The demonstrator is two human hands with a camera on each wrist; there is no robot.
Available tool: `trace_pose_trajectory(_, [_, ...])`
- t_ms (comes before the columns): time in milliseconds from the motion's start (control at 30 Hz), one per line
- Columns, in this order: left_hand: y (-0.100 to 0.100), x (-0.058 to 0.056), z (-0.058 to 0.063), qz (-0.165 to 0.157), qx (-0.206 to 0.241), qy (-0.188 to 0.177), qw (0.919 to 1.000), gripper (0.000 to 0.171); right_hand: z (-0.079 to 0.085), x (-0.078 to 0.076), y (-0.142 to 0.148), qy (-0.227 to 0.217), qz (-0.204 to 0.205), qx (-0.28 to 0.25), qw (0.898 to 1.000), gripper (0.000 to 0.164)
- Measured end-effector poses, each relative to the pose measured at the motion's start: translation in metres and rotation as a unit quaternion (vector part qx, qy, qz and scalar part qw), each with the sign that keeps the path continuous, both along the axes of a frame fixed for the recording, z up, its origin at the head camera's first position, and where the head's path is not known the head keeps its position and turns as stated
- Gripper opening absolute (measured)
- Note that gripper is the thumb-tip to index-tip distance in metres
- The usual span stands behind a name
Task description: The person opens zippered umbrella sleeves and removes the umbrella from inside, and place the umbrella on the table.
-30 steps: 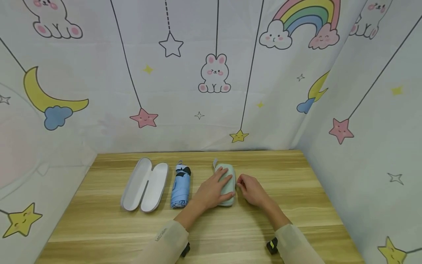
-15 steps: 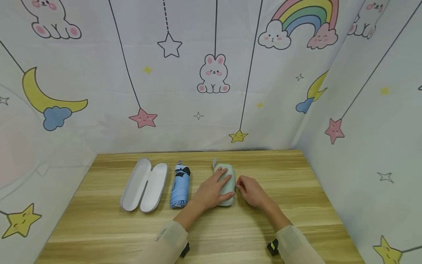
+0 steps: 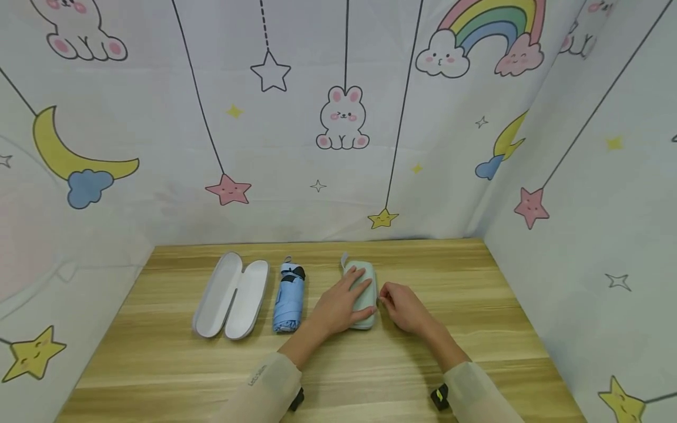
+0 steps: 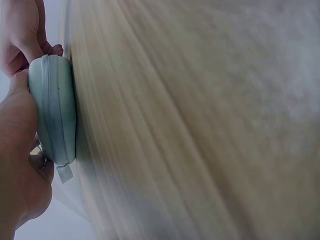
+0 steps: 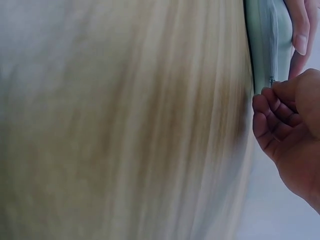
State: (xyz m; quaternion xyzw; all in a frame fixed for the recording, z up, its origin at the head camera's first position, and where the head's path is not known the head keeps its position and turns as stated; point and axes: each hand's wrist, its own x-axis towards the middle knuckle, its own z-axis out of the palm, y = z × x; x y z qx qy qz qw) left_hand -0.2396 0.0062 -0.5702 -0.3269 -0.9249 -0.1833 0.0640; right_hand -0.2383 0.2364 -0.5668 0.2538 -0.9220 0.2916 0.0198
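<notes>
Green zip case (image 3: 364, 302) sits flat on the bench (image 3: 449, 270), right of the blue folded umbrella (image 3: 289, 299), loop end away from the person.

Progress, my read: zip work under way, not done. Zip (image 4: 54, 107) looks closed along the left side and loop end; right side looks closed beyond the pull (image 5: 271, 80) too, as far as it shows. Can't tell if the run is opening or closing, so what's left is a zipper run or none. Contents not visible.

Left hand (image 3: 338, 305): fingers spread over the lid, bracing, not clenched. Right hand (image 3: 403, 305): grip closed, thumb and forefinger apparently pinching the pull near the right edge, other fingers curled, wrist low. Forearms angle in from both sides.

Further left: white hard case (image 3: 247, 299), open, untouched. Printed cloth (image 3: 285, 223) behind.
</notes>
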Motion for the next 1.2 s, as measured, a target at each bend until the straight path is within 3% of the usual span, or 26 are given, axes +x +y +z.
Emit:
trace_pose_trajectory(367, [0.0003, -0.0017, -0.0026, -0.01, 0.012, 0.012, 0.9998, 0.072, 0.0019, -0.0028, -0.0021, 0.001, -0.005, -0.004, 1.0, 0.009])
trace_pose_trajectory(633, [0.0011, -0.0004, 0.0007, -0.003, 0.001, -0.002, 1.0, 0.074, 0.0045, -0.0023, -0.0032, -0.009, -0.008, -0.014, 1.0, 0.011])
trace_pose_trajectory(900, [0.0005, -0.0007, -0.0008, -0.005, 0.009, 0.006, 0.9999, 0.073, 0.0046, -0.0006, -0.0024, -0.009, -0.001, -0.02, 1.0, 0.012])
trace_pose_trajectory(1200, [0.0013, 0.0007, 0.0014, 0.003, 0.001, -0.008, 1.0, 0.072, 0.0053, 0.0039, -0.0021, -0.027, 0.001, 0.0, 1.0, 0.01])
